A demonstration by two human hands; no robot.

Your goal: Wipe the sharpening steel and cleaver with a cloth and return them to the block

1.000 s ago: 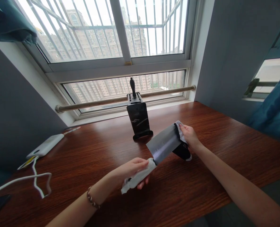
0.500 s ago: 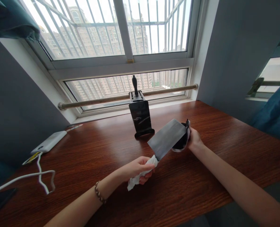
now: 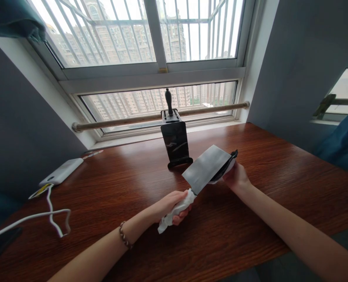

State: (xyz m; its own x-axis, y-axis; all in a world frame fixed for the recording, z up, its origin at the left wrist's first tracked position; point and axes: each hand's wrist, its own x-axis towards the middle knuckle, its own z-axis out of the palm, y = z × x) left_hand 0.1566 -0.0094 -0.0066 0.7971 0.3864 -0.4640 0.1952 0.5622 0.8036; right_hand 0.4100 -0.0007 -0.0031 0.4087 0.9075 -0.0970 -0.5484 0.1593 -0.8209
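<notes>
Wooden desk [image 3: 118,184] under a barred window, w/ a knife block [image 3: 175,143] at centre back. Just in front of the block a cleaver [image 3: 206,167] is held above the desk, flat side up, long axis running near-left to far-right. L hand [image 3: 172,204] is clenched on the handle through a white wipe [image 3: 166,222]. R hand [image 3: 237,177], right of the block, pinches a dark cloth [image 3: 226,166] over the blade's far end.

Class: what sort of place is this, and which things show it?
Likely a high-rise flat: a wooden desktop under a barred window facing tower blocks, with a knife block and power bank.
</notes>
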